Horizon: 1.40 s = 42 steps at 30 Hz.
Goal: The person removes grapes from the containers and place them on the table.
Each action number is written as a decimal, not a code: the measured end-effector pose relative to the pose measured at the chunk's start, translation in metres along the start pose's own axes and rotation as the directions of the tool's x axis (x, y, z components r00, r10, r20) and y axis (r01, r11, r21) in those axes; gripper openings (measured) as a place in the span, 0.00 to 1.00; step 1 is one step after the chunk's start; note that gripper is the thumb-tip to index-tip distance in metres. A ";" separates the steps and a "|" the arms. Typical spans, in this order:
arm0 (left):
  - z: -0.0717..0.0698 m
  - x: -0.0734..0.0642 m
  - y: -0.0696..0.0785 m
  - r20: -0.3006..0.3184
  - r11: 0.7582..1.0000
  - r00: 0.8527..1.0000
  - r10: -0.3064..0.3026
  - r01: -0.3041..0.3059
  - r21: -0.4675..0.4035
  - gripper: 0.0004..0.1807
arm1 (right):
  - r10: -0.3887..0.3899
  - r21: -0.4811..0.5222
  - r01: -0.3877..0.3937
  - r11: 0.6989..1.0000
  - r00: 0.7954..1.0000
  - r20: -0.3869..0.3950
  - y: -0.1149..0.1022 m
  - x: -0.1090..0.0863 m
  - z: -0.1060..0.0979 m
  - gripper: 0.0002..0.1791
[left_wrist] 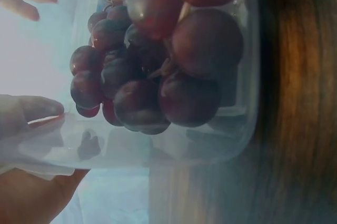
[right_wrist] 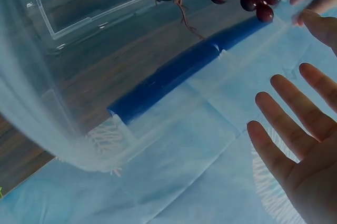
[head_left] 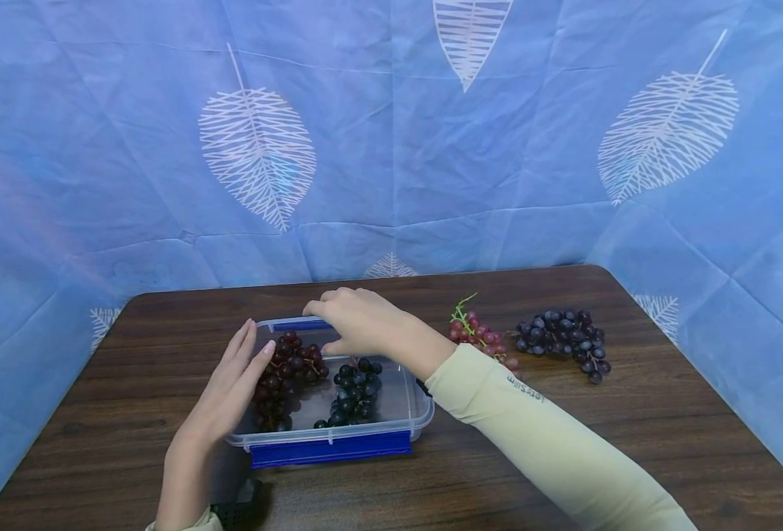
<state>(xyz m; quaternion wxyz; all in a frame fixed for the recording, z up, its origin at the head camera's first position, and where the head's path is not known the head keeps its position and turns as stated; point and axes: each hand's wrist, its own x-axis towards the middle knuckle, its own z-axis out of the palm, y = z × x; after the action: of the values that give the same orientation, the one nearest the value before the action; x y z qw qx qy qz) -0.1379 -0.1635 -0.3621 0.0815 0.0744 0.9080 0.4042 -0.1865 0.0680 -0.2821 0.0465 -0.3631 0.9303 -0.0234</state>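
Note:
A clear plastic container (head_left: 418, 404) with blue clips stands on the table. It holds a bunch of dark red grapes (head_left: 293, 366) at left and a blackish bunch (head_left: 355, 394) toward the middle. My left hand (head_left: 215, 398) holds the left wall, thumb on the inner side beside the red grapes and fingers along the outside. Over the far rim reaches my right hand (head_left: 365, 324); its straight, spread fingers (right_wrist: 287, 139) hold nothing and lie near the far blue clip (right_wrist: 163, 84).
To the right of the container lie a lighter red bunch (head_left: 478, 335) with a green stem and a black bunch (head_left: 564, 339). The brown wooden table (head_left: 531, 457) ends at a blue cloth backdrop (head_left: 391, 162). A small dark object (head_left: 239, 505) sits by the left wrist.

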 end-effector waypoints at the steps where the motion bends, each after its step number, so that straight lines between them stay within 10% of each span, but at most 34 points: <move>1: 0.000 0.000 -0.001 0.001 1.000 1.000 0.002 -0.002 -0.005 0.46 | -0.004 -0.004 0.004 1.000 1.000 0.003 -0.001 0.001 0.001 0.34; 27: -0.001 0.000 -0.019 -0.022 0.962 0.993 0.119 -0.121 -0.243 0.44 | -0.059 -0.202 0.078 0.976 0.994 0.096 -0.025 0.039 0.026 0.38; 42: 0.000 0.001 -0.019 -0.025 0.969 0.993 0.112 -0.115 -0.220 0.45 | -0.126 -0.204 0.142 0.969 0.988 0.091 -0.031 0.041 0.040 0.38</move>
<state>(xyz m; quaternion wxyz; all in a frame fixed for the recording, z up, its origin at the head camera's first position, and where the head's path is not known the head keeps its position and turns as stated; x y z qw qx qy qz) -0.1406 -0.1760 -0.3765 0.0605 0.1140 0.8522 0.5071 -0.1913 0.0174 -0.3221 0.0423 -0.4286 0.8984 0.0857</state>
